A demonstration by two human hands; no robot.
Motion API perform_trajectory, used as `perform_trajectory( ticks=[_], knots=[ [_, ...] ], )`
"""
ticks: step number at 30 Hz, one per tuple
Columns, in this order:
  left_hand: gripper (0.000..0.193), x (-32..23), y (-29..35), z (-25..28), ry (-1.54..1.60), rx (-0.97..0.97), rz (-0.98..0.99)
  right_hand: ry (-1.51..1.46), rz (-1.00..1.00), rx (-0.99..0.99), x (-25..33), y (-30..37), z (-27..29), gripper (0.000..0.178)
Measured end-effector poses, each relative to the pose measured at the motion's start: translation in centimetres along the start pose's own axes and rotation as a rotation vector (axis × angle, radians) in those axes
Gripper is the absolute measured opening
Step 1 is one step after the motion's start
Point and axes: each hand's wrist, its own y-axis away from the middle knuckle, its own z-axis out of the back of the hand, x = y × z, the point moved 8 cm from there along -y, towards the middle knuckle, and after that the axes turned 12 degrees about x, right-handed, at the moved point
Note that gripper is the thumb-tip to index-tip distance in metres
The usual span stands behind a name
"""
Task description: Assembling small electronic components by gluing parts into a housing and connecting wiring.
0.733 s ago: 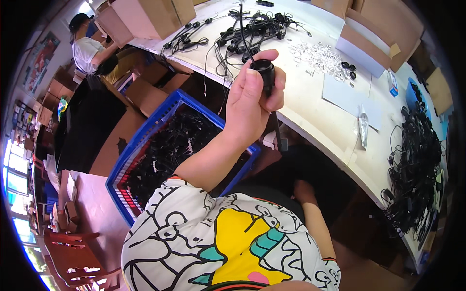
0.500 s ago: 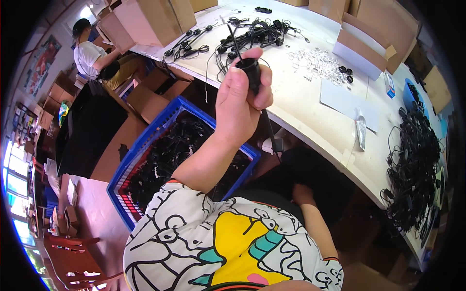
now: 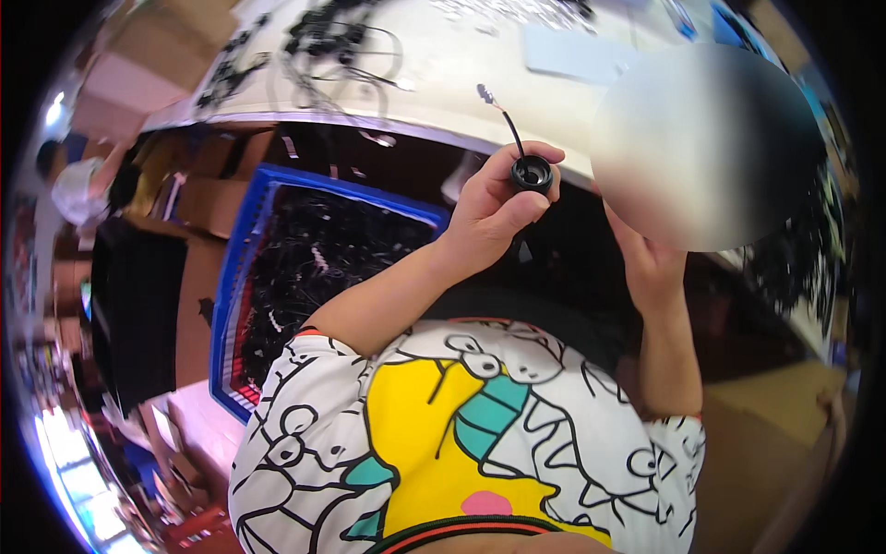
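My left hand (image 3: 484, 208) is closed around a black cylindrical housing (image 3: 544, 175), its round open end facing up. From that opening a thin black cable (image 3: 512, 131) rises, with a small dark connector (image 3: 484, 93) at its tip. My right hand (image 3: 653, 263) is raised at the table's near edge, apart from the left. A blurred round patch covers its fingers, so whether it holds anything does not show.
A blue plastic crate (image 3: 355, 193) full of dark tangled wires stands left of my arm. Black cabled parts (image 3: 332, 32) lie on the white table (image 3: 443, 83), beside a pale sheet (image 3: 572, 54). A person (image 3: 83, 189) works at far left, near cardboard boxes (image 3: 171, 42).
My left hand has come down and to the right with the housing, turning its open end into view. My right hand has risen from my lap toward the table edge. The view has shifted.
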Motion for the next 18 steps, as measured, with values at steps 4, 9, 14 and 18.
perform_trajectory(
  ticks=[4, 9, 14, 18],
  knots=[
    [0.041, 4.9, 0.3, -1.6, 0.049, 0.003, 0.168, 0.133, 0.133, 0.045, 0.9, -1.4, -0.2, 0.026],
    [0.037, 7.4, 1.9, -2.8, -0.025, 0.122, 0.196, 0.191, 0.115, 0.142, -1.7, -1.1, -2.1, 0.014],
    [0.043, 10.1, 3.9, -1.9, 0.044, 0.118, 0.301, -0.32, -0.028, 0.077, -3.8, -0.7, -2.6, 0.01],
    [0.047, 11.0, 4.7, -1.7, -0.048, 0.181, 0.402, -0.437, -0.202, 0.159, -5.3, -0.5, -3.7, 0.014]
  ],
)
